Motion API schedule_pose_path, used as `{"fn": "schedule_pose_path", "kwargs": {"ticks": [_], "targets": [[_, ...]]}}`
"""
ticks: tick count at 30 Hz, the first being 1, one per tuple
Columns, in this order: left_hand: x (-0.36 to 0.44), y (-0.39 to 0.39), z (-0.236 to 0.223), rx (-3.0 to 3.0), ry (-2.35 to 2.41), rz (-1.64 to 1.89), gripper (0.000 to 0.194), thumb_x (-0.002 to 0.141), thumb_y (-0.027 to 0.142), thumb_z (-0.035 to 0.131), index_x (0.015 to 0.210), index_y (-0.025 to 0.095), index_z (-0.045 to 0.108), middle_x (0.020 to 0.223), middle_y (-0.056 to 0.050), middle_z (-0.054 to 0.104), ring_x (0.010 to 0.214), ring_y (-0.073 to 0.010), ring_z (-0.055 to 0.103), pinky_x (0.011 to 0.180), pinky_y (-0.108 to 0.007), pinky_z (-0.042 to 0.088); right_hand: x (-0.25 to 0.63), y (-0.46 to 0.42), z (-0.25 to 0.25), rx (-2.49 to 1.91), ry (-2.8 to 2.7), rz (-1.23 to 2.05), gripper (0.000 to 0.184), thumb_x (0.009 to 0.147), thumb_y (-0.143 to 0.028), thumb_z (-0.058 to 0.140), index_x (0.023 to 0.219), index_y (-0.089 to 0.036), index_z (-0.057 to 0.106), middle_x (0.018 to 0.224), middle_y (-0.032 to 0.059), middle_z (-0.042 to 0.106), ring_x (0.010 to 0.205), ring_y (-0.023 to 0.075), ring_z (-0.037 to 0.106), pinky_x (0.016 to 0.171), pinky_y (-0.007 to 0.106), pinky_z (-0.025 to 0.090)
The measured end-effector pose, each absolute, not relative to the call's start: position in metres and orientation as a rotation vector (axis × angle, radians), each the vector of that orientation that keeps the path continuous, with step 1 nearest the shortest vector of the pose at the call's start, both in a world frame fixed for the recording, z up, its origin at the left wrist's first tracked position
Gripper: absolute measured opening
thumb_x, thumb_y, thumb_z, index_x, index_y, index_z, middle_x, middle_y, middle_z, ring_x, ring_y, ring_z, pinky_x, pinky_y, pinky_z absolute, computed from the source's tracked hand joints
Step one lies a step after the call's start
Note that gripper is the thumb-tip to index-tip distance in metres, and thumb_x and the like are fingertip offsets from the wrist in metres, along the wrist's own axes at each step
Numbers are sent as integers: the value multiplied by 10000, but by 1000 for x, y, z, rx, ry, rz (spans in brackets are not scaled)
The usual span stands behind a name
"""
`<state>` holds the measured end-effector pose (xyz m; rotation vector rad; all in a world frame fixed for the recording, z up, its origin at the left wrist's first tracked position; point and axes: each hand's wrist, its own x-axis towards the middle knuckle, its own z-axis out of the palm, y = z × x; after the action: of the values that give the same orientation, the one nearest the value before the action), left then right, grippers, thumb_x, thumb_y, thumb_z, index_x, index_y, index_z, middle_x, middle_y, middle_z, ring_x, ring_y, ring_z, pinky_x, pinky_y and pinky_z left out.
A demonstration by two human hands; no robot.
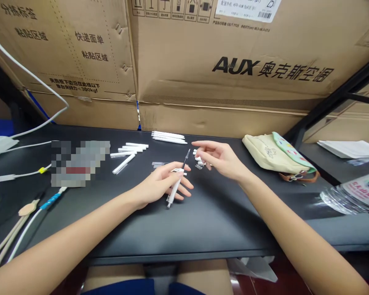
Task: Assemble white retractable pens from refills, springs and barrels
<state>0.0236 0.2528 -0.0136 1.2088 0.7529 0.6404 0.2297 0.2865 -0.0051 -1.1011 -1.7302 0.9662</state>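
A white plastic pen (174, 190) with a thin black ink rod (186, 158) poking out of its top end, held in the left hand (163, 185). Fingers curled close around it: a narrow hold. Long line of the pen slanting from low on the left up to the right, black tip end sticking out past the fingers and pointing away from the body. Left hand right on the pen, right hand (219, 159) a little way off to the upper right, so left hand much nearer. Right hand wide open, fingers spread, nothing seen in it. Just under those fingers, a small heap of white pen bits (199, 160); touching or not, too small to tell. Thin grey strips (157, 163) just left of the ink rod.

All of it over a black table (184, 229). Top middle of the frame, three long white pens (167, 137) side by side. Left of those, more white pen tubes (129, 150). Right of the hands, a cream cloth bag (272, 153) with a green edge. Upper left, a white cable (27, 67). Along the back, big cardboard boxes (233, 53).
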Motion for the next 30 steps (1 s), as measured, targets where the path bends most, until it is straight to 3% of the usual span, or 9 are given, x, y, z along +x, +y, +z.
{"fn": "schedule_pose_path", "kwargs": {"ticks": [8, 19, 24, 27, 30], "targets": [[23, 251, -14, 1252, 732, 553, 352, 817, 450, 570, 1054, 193, 526, 824, -63, 664, 721, -186, 665, 677, -334, 537, 215, 280, -8, -962, -1335, 1185, 222, 654, -345, 742, 802, -187, 692, 784, 41, 673, 698, 140, 596, 508, 230, 474], [24, 252, -13, 1255, 729, 555, 331, 830, 433, 560, 1057, 194, 528, 808, -51, 656, 701, -172, 659, 671, -325, 538, 213, 279, -11, -943, -1378, 1199, 199, 653, -312, 749, 797, -182, 705, 772, 42, 688, 657, 128, 597, 500, 224, 479], [23, 252, -12, 1261, 736, 578, 343, 831, 439, 555, 1066, 191, 528, 809, -55, 653, 699, -171, 657, 651, -303, 535, 217, 283, -10, -950, -1424, 1311, 325, 619, -314, 771, 907, -189, 685, 786, 40, 691, 670, 128, 601, 515, 220, 481], [22, 253, -12, 1245, 747, 604, 346, 829, 437, 559, 1066, 188, 522, 811, -51, 647, 694, -163, 651, 650, -300, 535, 235, 302, -11, -1005, -1260, 1202, 322, 658, -410, 724, 899, -203, 670, 847, 41, 690, 686, 116, 602, 535, 212, 482], [21, 254, -12, 1241, 769, 625, 341, 845, 429, 539, 1080, 183, 511, 818, -47, 639, 698, -159, 648, 661, -312, 538, 258, 329, -18, -1192, -1175, 995, 311, 613, -415, 743, 819, -196, 666, 830, 37, 685, 698, 113, 605, 571, 207, 487]]}}
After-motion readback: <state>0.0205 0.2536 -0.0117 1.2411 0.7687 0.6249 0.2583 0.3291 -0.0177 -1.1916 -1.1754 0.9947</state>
